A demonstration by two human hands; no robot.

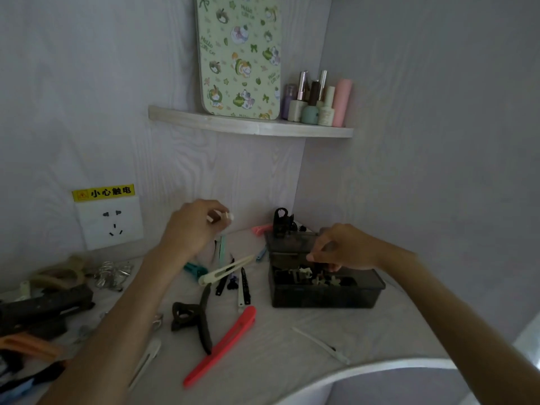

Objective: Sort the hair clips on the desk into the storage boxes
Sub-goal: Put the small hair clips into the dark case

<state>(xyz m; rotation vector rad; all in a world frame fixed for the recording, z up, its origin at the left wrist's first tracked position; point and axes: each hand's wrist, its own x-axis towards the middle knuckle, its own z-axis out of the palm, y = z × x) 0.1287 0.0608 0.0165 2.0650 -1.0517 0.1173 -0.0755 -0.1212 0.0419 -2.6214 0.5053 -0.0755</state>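
Head view: L hand (195, 226) raised above desk (292, 340), fingers curled round small brown/white clip (219, 217). R hand (342, 249) pinches edge of upper dark storage box (292, 244), stacked on lower dark storage box (327, 290) w/ clips inside. Loose clips on desk between arms: red long clip (222, 344), cream long clip (226, 269), black claw clip (183, 315). More clips piled at far left (43, 311)
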